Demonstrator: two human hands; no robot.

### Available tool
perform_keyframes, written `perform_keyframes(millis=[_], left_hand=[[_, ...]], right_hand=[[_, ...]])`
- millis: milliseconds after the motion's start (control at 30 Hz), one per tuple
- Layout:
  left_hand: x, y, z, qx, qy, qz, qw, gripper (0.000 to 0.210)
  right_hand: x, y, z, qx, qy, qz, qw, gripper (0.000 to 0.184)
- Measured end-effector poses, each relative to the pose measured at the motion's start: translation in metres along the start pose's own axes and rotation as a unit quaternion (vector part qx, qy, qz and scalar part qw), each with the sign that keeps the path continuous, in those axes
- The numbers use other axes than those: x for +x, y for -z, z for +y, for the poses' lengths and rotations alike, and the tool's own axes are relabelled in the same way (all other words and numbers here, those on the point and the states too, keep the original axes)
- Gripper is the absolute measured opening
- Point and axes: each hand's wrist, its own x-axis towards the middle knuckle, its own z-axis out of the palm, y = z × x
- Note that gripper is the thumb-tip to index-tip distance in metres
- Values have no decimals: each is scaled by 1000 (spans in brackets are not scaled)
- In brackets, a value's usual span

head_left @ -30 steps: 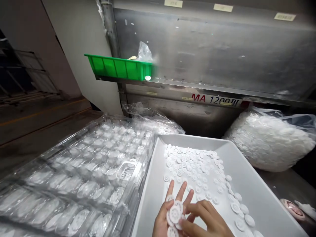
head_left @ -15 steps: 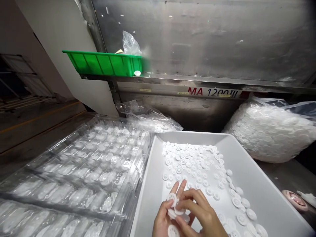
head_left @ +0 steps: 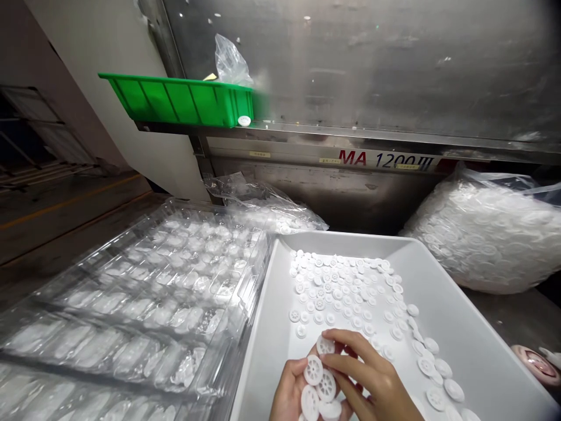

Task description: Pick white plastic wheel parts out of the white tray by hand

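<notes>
My left hand [head_left: 287,390] is cupped over the near part of the grey tub, curled around several small white plastic discs with spoke-like openings [head_left: 326,386]. Its thumb presses the edge of one of them. Against it, from the right, my right hand [head_left: 379,377] pinches another white disc [head_left: 325,344] with its fingertips, just above the pile in the left palm. Its thumb is partly hidden. Below both hands, the grey tub [head_left: 447,295] holds many loose discs of the same kind, mostly spread toward the back and right side.
At left stand clear plastic trays [head_left: 144,345] filled with rows of white discs. A clear bag [head_left: 272,210] lies behind the tub, and a large full bag [head_left: 491,234] sits at right. A green bin [head_left: 175,102] rests on the machine ledge.
My right fingers have moved up from inside the left palm and now hold a disc at its top. More discs show fanned out in my left hand. The view has shifted slightly.
</notes>
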Motion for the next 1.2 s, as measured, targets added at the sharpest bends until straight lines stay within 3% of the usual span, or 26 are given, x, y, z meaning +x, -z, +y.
perform_keyframes(millis=[267, 700, 933, 1200], left_hand=[[1, 9, -4, 11, -9, 48, 999, 56], [4, 15, -4, 37, -31, 35, 998, 58], [4, 14, -3, 27, -40, 3, 999, 47], [-1, 11, -3, 19, -41, -9, 999, 37]], right_hand=[[-8, 8, -12, -61, -110, -12, 992, 4], [-7, 8, -5, -19, -263, -8, 964, 16], [-5, 14, -13, 5, -271, 18, 963, 11], [-13, 5, -32, -4, -229, 28, 973, 40]])
